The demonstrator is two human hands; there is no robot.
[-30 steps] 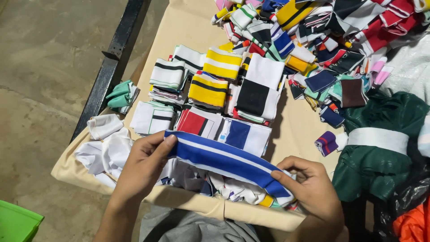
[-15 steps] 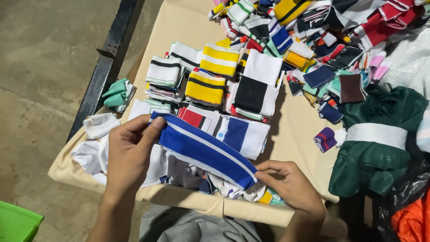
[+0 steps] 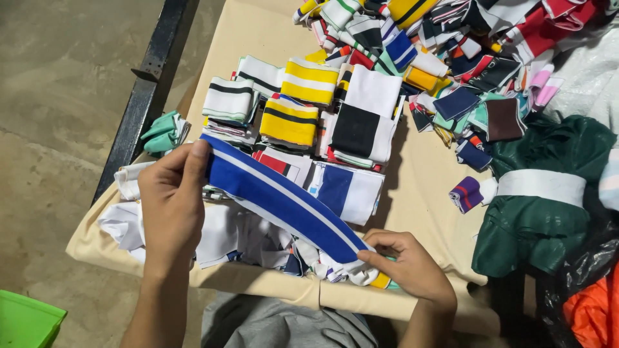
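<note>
Tan table (image 3: 271,38), half-buried under fabric strips (image 3: 412,58)

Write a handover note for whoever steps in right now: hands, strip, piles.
Left hand pinches the upper end of the blue strip; right hand pinches its lower end, so it is stretched flat above the table.
Done: folded stacks lie in rows in the middle.
Left: a loose heap at the far end, white pieces under the strip, a green bundle at right.
</note>
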